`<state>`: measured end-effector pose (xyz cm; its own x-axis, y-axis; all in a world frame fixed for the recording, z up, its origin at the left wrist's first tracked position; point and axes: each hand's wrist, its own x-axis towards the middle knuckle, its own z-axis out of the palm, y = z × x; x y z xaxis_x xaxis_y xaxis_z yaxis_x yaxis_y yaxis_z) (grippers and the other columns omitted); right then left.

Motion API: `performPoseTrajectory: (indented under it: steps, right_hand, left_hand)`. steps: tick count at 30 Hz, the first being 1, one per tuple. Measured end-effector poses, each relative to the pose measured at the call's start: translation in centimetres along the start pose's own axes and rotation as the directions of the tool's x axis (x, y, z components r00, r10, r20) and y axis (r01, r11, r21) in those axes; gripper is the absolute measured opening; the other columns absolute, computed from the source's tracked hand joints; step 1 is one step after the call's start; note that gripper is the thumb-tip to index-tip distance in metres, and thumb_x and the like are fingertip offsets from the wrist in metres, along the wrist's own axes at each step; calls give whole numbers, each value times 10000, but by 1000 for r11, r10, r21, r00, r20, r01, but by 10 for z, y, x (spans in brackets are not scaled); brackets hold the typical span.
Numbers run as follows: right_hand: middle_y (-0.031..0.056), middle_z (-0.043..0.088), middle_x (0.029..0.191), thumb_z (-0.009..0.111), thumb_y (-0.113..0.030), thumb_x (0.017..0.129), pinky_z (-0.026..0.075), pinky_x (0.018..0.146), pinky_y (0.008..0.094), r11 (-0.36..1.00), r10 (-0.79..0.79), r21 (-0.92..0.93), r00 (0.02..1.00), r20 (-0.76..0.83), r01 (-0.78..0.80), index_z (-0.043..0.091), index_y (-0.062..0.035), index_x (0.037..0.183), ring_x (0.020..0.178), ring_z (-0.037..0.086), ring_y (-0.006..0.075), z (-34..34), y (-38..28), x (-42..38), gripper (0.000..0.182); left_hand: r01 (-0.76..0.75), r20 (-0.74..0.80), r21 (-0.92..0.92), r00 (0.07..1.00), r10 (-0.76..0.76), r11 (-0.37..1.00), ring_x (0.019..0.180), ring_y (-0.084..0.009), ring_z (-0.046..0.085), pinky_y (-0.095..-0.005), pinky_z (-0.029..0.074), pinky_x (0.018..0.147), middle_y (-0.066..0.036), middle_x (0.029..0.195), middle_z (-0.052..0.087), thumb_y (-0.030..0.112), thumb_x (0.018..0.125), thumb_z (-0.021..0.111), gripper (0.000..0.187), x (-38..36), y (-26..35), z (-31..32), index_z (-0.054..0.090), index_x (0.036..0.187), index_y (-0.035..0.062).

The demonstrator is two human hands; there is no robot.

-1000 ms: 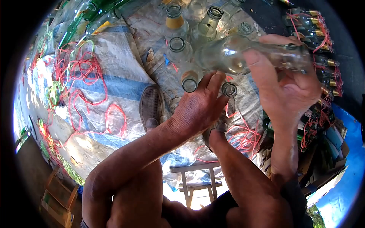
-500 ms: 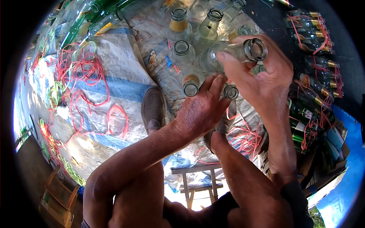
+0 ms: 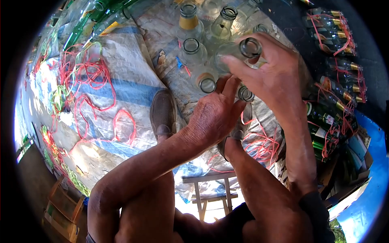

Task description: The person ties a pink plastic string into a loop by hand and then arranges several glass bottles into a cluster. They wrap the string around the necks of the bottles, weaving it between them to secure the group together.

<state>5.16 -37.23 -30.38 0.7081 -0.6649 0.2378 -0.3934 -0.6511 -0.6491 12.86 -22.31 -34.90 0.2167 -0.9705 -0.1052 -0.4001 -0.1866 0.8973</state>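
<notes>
My right hand (image 3: 271, 67) is closed around a clear glass bottle (image 3: 231, 52), its open mouth pointing up toward me. My left hand (image 3: 216, 115) is bent around a second clear bottle (image 3: 245, 94), thumb on the near side and fingers on the far side. Its knuckles sit beside a bottle with a yellowish band (image 3: 206, 81). Several more uncapped clear bottles stand close together beyond my hands, among them a plain one (image 3: 192, 50), a gold-labelled one (image 3: 189, 24) and a tall one (image 3: 223, 26). The lower parts of the held bottles are partly hidden by my fingers.
A white-and-blue woven sheet (image 3: 121, 87) covers the ground, with tangled red twine (image 3: 95, 75) on the left. Green bottles (image 3: 83, 28) lie at upper left. Bundles of tied bottles (image 3: 330, 32) line the right side. My shoes (image 3: 163, 113) flank the work; a wooden stool (image 3: 208, 178) is below.
My right hand has moved left with its bottle, bringing it in among the standing bottles. My left hand stays in nearly the same place; the bottles beside it have shifted slightly.
</notes>
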Motion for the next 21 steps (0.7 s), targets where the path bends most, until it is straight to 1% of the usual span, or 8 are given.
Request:
performPoseTrajectory:
  steps: [2, 4, 7, 10, 13, 16, 19, 21]
  right_hand:
    - [72, 655, 797, 836, -282, 763, 532, 658, 424, 996, 8, -87, 999, 44, -4, 690, -59, 876, 735, 678, 301, 2, -4, 1, 290]
    - [79, 684, 854, 815, -300, 773, 553, 711, 447, 981, 43, -192, 993, 106, -22, 708, -62, 906, 812, 704, 319, 4, -5, 2, 294]
    - [85, 713, 916, 799, -315, 774, 575, 769, 462, 973, 72, -228, 987, 144, -38, 723, -66, 937, 883, 716, 333, 4, -7, 5, 308]
    - [96, 732, 935, 804, -307, 763, 586, 791, 460, 967, 61, -254, 992, 115, -30, 736, -65, 963, 897, 727, 340, 6, -6, 5, 321]
    - [127, 745, 927, 803, -302, 757, 589, 805, 475, 964, 99, -260, 985, 143, -60, 741, -58, 980, 894, 732, 359, 3, -9, 5, 337]
    - [146, 749, 919, 893, -349, 776, 585, 730, 417, 938, 32, -344, 984, 176, 31, 739, -59, 1120, 788, 758, 277, 0, -4, 7, 475]
    - [156, 741, 901, 892, -354, 782, 584, 733, 429, 948, 150, -311, 956, 251, -66, 736, -57, 1120, 790, 756, 288, -5, -12, 8, 477]
    - [159, 733, 890, 877, -344, 805, 581, 722, 418, 958, 143, -279, 957, 252, -70, 724, -56, 1108, 786, 755, 286, -9, -16, 8, 445]
  left_hand:
    - [-46, -12, 40, 999, 46, 998, 921, -512, 685, -559, 577, 732, -318, 1281, 571, 122, 912, 711, 572, -1, -3, 2, 407, 1372, -30]
    - [-30, -18, 29, 999, 31, 999, 910, -511, 683, -559, 575, 726, -326, 1246, 575, 111, 912, 706, 570, -1, -4, 4, 404, 1373, -35]
    - [-29, -27, 25, 999, 30, 999, 909, -515, 677, -560, 572, 728, -334, 1219, 573, 100, 915, 699, 574, -1, -4, 5, 397, 1382, -41]
    - [-29, -25, 16, 999, 29, 999, 950, -525, 666, -567, 564, 761, -338, 1236, 562, 96, 922, 691, 582, -1, -4, 5, 388, 1401, -39]
    - [1, -3, -11, 1000, -2, 1000, 1015, -538, 644, -580, 550, 811, -342, 1270, 543, 99, 934, 683, 587, -2, -3, 4, 379, 1419, -33]
    - [3, 5, -30, 1000, -3, 1000, 1062, -548, 623, -585, 539, 845, -339, 1292, 529, 105, 949, 673, 579, -3, -2, 3, 373, 1427, -29]
    - [-8, 12, -33, 1000, 8, 999, 1087, -548, 612, -581, 539, 860, -333, 1308, 524, 109, 959, 670, 575, -4, 0, 1, 370, 1430, -28]
    - [-11, 14, -36, 1000, 12, 999, 1104, -545, 607, -575, 540, 874, -326, 1326, 520, 108, 960, 670, 577, -5, -1, 1, 369, 1433, -26]
